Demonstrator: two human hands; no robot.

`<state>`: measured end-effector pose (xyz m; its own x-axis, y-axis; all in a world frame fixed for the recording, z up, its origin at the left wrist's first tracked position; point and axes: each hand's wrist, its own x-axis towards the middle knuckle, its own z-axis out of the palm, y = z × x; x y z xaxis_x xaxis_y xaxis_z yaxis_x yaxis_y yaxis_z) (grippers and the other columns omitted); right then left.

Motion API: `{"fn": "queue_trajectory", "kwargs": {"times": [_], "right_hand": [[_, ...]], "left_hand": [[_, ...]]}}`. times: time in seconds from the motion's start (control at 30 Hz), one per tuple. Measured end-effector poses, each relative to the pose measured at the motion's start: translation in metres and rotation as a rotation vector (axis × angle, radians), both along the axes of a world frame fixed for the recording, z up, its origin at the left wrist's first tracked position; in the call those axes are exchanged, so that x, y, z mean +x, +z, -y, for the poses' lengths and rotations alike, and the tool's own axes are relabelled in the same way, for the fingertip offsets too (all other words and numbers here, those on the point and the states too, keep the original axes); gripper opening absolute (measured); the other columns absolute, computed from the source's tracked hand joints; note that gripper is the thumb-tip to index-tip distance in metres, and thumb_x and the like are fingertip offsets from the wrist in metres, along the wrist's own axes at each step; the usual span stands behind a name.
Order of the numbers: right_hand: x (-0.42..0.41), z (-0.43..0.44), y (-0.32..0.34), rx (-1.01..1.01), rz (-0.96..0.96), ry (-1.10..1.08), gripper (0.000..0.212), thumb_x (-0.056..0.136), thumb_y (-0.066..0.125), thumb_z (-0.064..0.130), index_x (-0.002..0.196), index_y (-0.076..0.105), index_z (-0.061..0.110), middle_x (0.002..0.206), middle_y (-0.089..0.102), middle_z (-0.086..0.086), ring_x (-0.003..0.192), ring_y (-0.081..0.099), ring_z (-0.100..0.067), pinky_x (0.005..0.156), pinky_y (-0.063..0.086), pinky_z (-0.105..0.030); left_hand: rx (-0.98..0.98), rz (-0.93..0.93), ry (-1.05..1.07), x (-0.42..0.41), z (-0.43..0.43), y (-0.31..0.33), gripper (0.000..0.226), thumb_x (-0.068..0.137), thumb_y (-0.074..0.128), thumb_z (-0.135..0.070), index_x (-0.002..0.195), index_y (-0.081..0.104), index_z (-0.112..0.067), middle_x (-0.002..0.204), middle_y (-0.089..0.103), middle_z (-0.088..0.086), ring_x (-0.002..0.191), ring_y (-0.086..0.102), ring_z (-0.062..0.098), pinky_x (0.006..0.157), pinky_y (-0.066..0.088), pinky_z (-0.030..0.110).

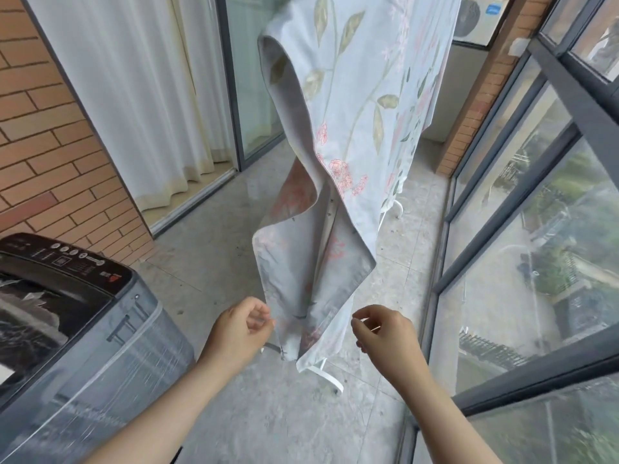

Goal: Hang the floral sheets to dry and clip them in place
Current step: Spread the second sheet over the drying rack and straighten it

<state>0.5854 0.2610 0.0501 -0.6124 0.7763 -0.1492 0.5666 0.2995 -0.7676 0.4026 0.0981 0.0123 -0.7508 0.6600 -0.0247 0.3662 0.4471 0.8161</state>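
A pale blue floral sheet (365, 105) with pink flowers and green leaves hangs over a drying rack, reaching almost to the floor. Its lower part is folded and shows the grey-white underside (311, 283). My left hand (243, 324) pinches the sheet's lower left edge between thumb and fingers. My right hand (382, 329) is at the lower right edge with fingers curled; whether it grips the cloth is hard to tell. The rack's white feet (330, 375) show beneath the sheet. No clips are visible.
A grey top-loading washing machine (77, 333) stands at the lower left. A brick wall (50, 155) and white curtains behind a sliding glass door lie to the left. Dark-framed balcony windows (542, 236) run along the right. The floor is grey tile (288, 423).
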Motion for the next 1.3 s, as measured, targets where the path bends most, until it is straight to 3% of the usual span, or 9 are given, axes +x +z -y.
{"fn": "queue_trajectory", "kwargs": {"times": [0.1, 0.23, 0.33, 0.53, 0.67, 0.77, 0.9, 1.13, 1.3], "right_hand": [[-0.001, 0.002, -0.03, -0.027, 0.08, -0.006, 0.011, 0.086, 0.06, 0.023, 0.089, 0.07, 0.021, 0.07, 0.067, 0.005, 0.062, 0.06, -0.006, 0.052, 0.039, -0.016], [-0.004, 0.002, -0.075, -0.059, 0.168, -0.03, 0.015, 0.086, 0.059, 0.022, 0.096, 0.07, 0.018, 0.079, 0.067, 0.007, 0.07, 0.061, -0.007, 0.056, 0.044, -0.019], [-0.015, -0.002, -0.129, -0.026, 0.188, -0.033, 0.019, 0.086, 0.062, 0.025, 0.103, 0.067, 0.02, 0.085, 0.065, 0.008, 0.078, 0.062, -0.004, 0.066, 0.048, -0.018], [-0.042, -0.009, -0.284, 0.038, 0.2, -0.034, 0.028, 0.084, 0.066, 0.028, 0.11, 0.066, 0.018, 0.095, 0.065, 0.006, 0.084, 0.06, -0.004, 0.073, 0.044, -0.017], [-0.066, -0.023, -0.391, 0.082, 0.199, -0.031, 0.023, 0.081, 0.067, 0.031, 0.103, 0.067, 0.022, 0.085, 0.063, 0.011, 0.077, 0.06, -0.004, 0.078, 0.051, -0.026], [-0.075, -0.023, -0.456, 0.139, 0.194, -0.027, 0.022, 0.077, 0.068, 0.041, 0.093, 0.065, 0.027, 0.079, 0.06, 0.012, 0.073, 0.058, -0.002, 0.066, 0.048, -0.021], [-0.082, -0.025, -0.54, 0.241, 0.073, -0.078, 0.023, 0.072, 0.069, 0.048, 0.081, 0.058, 0.029, 0.074, 0.056, 0.01, 0.068, 0.055, -0.004, 0.059, 0.042, -0.018], [-0.085, -0.01, -0.57, 0.424, 0.037, -0.12, 0.037, 0.073, 0.069, 0.053, 0.089, 0.049, 0.027, 0.08, 0.051, 0.015, 0.067, 0.052, -0.008, 0.057, 0.045, -0.026], [-0.11, -0.01, -0.566, 0.603, 0.04, -0.22, 0.045, 0.073, 0.06, 0.064, 0.088, 0.043, 0.025, 0.075, 0.051, 0.018, 0.059, 0.049, -0.008, 0.046, 0.029, -0.021]], "left_hand": [[-0.041, 0.037, 0.01, -0.005, 0.003, -0.021, 0.01, 0.081, 0.071, -0.017, 0.082, 0.063, -0.021, 0.084, 0.067, -0.007, 0.077, 0.064, 0.008, 0.071, 0.052, 0.024], [-0.095, 0.076, 0.001, -0.021, 0.001, -0.06, 0.009, 0.081, 0.071, -0.02, 0.084, 0.062, -0.021, 0.084, 0.066, -0.009, 0.075, 0.063, 0.006, 0.064, 0.045, 0.014], [-0.086, 0.076, -0.01, -0.04, -0.011, -0.106, 0.008, 0.081, 0.07, -0.019, 0.084, 0.062, -0.021, 0.084, 0.066, -0.008, 0.076, 0.062, 0.008, 0.066, 0.045, 0.016], [-0.027, 0.112, 0.021, -0.069, -0.036, -0.256, 0.011, 0.081, 0.071, -0.017, 0.088, 0.063, -0.018, 0.086, 0.066, -0.006, 0.075, 0.061, 0.007, 0.064, 0.043, 0.014], [-0.023, 0.129, 0.017, -0.089, -0.057, -0.376, 0.019, 0.079, 0.073, -0.019, 0.094, 0.062, -0.019, 0.092, 0.067, -0.003, 0.077, 0.063, 0.008, 0.071, 0.05, 0.022], [-0.066, 0.102, -0.007, -0.098, -0.07, -0.455, 0.035, 0.076, 0.076, -0.02, 0.107, 0.06, -0.017, 0.102, 0.064, 0.0, 0.085, 0.064, 0.017, 0.082, 0.053, 0.035], [-0.039, 0.142, -0.03, -0.111, -0.091, -0.555, 0.054, 0.075, 0.079, -0.021, 0.123, 0.054, -0.011, 0.114, 0.058, 0.002, 0.097, 0.059, 0.018, 0.086, 0.048, 0.029], [0.008, 0.197, -0.064, -0.119, -0.11, -0.6, 0.065, 0.075, 0.079, -0.028, 0.132, 0.049, -0.017, 0.121, 0.056, -0.006, 0.109, 0.056, 0.015, 0.091, 0.047, 0.031], [0.005, 0.121, -0.135, -0.123, -0.129, -0.614, 0.023, 0.079, 0.074, -0.023, 0.097, 0.061, -0.017, 0.102, 0.068, -0.004, 0.096, 0.062, 0.015, 0.085, 0.051, 0.036]]}}
